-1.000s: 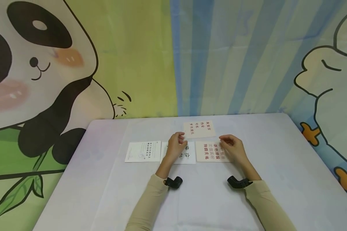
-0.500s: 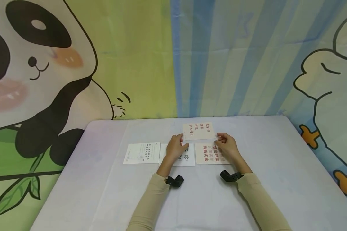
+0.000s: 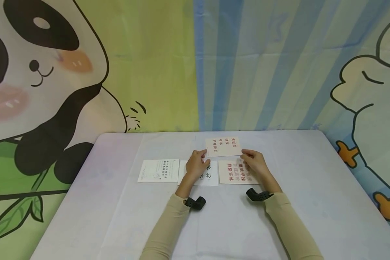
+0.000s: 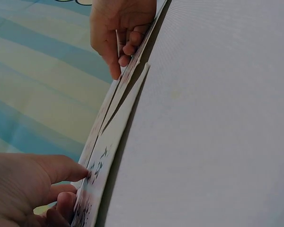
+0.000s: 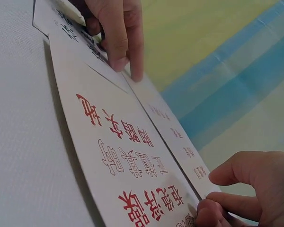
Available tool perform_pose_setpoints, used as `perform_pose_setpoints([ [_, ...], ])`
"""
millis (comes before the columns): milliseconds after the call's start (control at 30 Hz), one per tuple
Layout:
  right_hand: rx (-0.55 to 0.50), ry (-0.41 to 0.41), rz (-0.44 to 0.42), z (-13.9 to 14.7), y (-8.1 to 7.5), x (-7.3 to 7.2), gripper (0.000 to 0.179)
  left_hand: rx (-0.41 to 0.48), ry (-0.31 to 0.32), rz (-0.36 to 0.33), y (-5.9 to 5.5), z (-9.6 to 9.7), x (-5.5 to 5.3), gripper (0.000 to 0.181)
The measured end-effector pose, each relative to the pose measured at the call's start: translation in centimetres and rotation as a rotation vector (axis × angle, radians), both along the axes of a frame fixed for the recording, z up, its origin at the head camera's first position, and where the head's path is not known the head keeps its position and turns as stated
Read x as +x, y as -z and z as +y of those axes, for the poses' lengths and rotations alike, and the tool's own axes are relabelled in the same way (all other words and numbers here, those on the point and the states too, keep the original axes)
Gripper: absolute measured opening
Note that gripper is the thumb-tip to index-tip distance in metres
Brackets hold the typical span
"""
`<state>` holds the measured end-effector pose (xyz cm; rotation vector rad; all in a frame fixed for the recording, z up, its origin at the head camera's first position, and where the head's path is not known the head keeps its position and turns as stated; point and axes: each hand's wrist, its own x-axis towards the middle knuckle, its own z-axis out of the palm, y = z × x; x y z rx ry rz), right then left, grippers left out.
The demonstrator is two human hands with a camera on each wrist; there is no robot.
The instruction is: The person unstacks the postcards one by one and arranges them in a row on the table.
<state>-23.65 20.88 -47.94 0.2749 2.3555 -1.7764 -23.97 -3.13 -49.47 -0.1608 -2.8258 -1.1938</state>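
In the head view, a cream card with red writing (image 3: 223, 146) lies behind a row of three cards. My left hand (image 3: 195, 165) reaches over the middle white card with black writing (image 3: 211, 178). Its index fingertip is at the back card's left edge, and its thumb is over the white card. My right hand (image 3: 255, 162) reaches over the right-hand cream card (image 3: 231, 173), partly covering its writing; its fingertips are right at the back card's right edge. In the right wrist view, the thumb and fingers of the right hand (image 5: 255, 189) are at that card's corner.
A white card with small print (image 3: 154, 171) lies at the left end of the row. All the cards are on a white-covered table (image 3: 227, 224). Behind it hangs a cartoon-printed cloth backdrop (image 3: 162, 65). Each wrist wears a black camera.
My right hand has moved left and slightly away from me, from over the right-hand cream card to the back card's right edge. The left hand stays near the back card's left edge.
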Motion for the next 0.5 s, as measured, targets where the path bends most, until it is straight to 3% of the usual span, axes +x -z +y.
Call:
perform_pose_setpoints([
  [400, 0.035, -0.022, 0.096, 0.75, 0.05, -0.46, 0.039, 0.029, 0.009, -0.055, -0.27, -0.03, 0.10, 0.051],
  [500, -0.001, -0.020, 0.123, 0.80, 0.05, -0.51, 0.037, 0.030, 0.003, -0.060, -0.19, -0.04, 0.12, 0.051],
])
